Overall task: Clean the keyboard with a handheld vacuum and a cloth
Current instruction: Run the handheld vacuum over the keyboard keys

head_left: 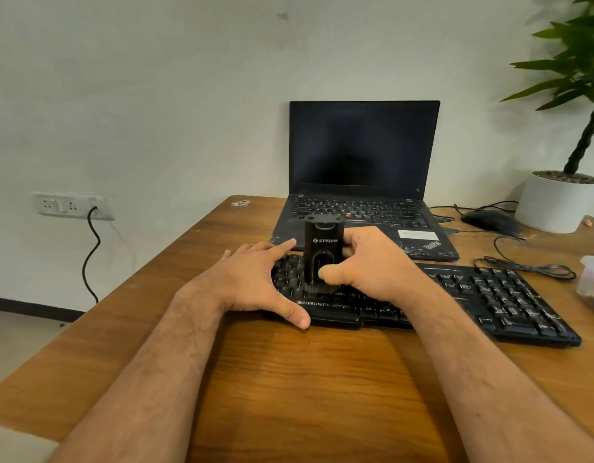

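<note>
The black keyboard [422, 299] is lying across the middle of the wooden desk [289, 379], just in front of the open laptop [362, 182]. The handheld vacuum [320, 255] is standing upright on its left half, brush end pressing down into the keys. The right hand [372, 265] is wrapping closed around the vacuum's body, thumb resting on its front. The left hand [255, 282] is lying spread and flat over the keyboard's left end, gripping nothing, seemingly steadying it. This looks like the vacuuming step, with the right-hand keys and number pad probably not yet covered. Next, the nozzle would need dragging rightward along the rows. No cloth is showing anywhere.
</note>
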